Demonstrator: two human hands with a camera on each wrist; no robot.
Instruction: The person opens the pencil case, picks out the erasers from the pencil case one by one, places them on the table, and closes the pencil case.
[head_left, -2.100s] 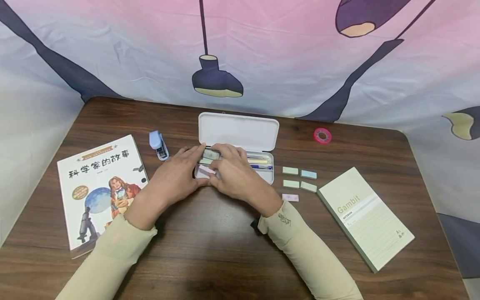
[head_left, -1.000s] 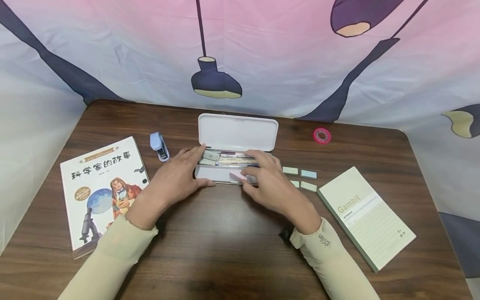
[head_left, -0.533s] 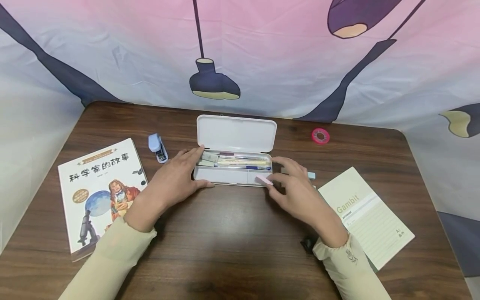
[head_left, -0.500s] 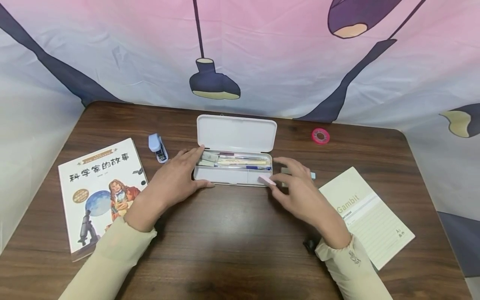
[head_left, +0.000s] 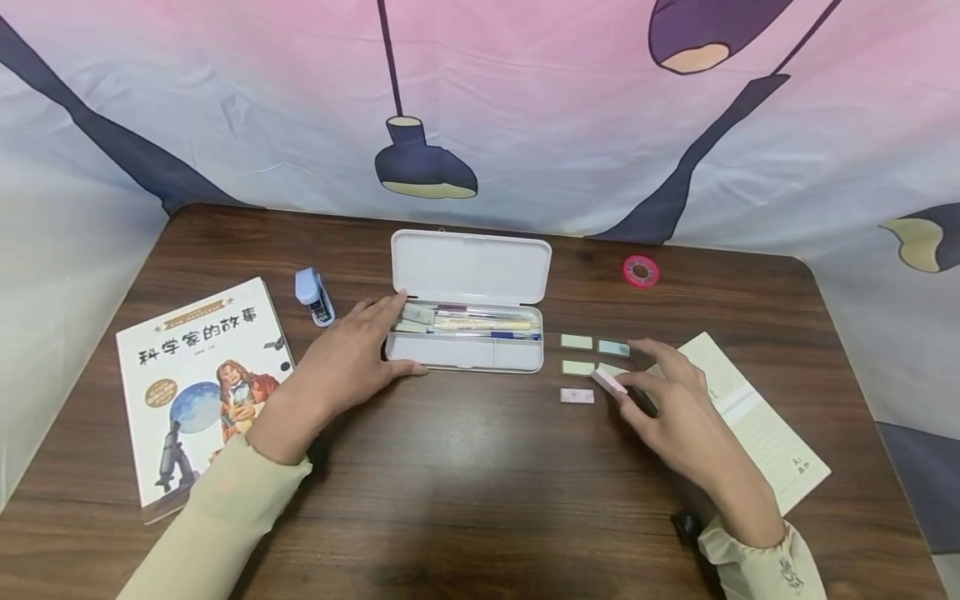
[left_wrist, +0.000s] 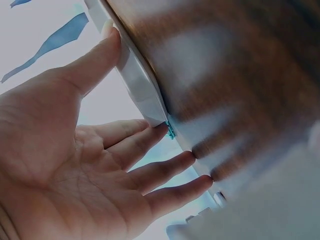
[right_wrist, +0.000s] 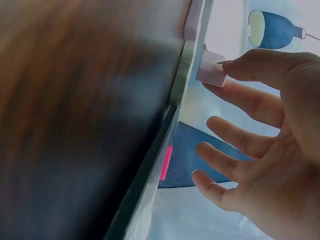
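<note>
The book [head_left: 197,404] says "科学家的故事". The right hand [head_left: 686,425] pinches a pink block [head_left: 609,382]. The left hand [head_left: 341,375], fingers loose, touches a white box [head_left: 453,351] with pens [head_left: 483,325] inside.

My right hand [head_left: 678,417] is covering part of the cream paper notebook [head_left: 776,450]. The small pink block [head_left: 609,382] I'm pinching is partly masking a rectangular pale-green block [head_left: 617,368]. My left hand [head_left: 341,375] is hiding part of the white pencil case [head_left: 450,354]. The head view's bottom edge is cutting off my cream fabric sleeves [head_left: 217,508]. The brown wooden desk [right_wrist: 75,125] is blurring in the right wrist view.
</note>
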